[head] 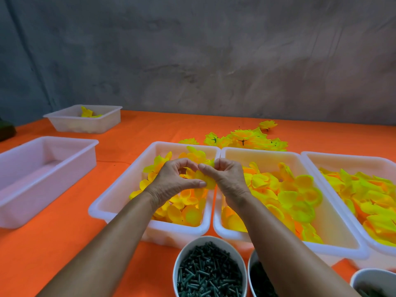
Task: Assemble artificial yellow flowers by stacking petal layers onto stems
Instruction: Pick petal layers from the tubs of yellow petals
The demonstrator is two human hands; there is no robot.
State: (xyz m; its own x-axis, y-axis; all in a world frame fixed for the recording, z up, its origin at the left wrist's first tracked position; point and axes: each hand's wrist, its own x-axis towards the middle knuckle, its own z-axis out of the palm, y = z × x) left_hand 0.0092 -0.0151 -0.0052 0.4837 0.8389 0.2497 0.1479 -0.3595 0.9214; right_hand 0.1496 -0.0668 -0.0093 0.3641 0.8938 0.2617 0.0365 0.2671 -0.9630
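Observation:
Both hands meet above the leftmost of three white petal trays (100, 207). My left hand (173, 181) and my right hand (227, 179) pinch one small stack of yellow petal layers (203, 179) between thumbs and fingers. Any stem inside the stack is hidden. Loose yellow petals fill that tray, the middle tray (334, 243) and the right tray (310, 157). A round white bowl (177, 260) of dark green stems stands at the near edge. Several finished yellow flowers (246, 139) lie on the orange cloth behind the trays.
An empty white tray (12, 202) stands at the left. A smaller white tray (64, 122) with a yellow flower sits at the far left. Two more bowls (251, 273) (364, 275) of dark parts stand at the near right. A grey wall rises behind the table.

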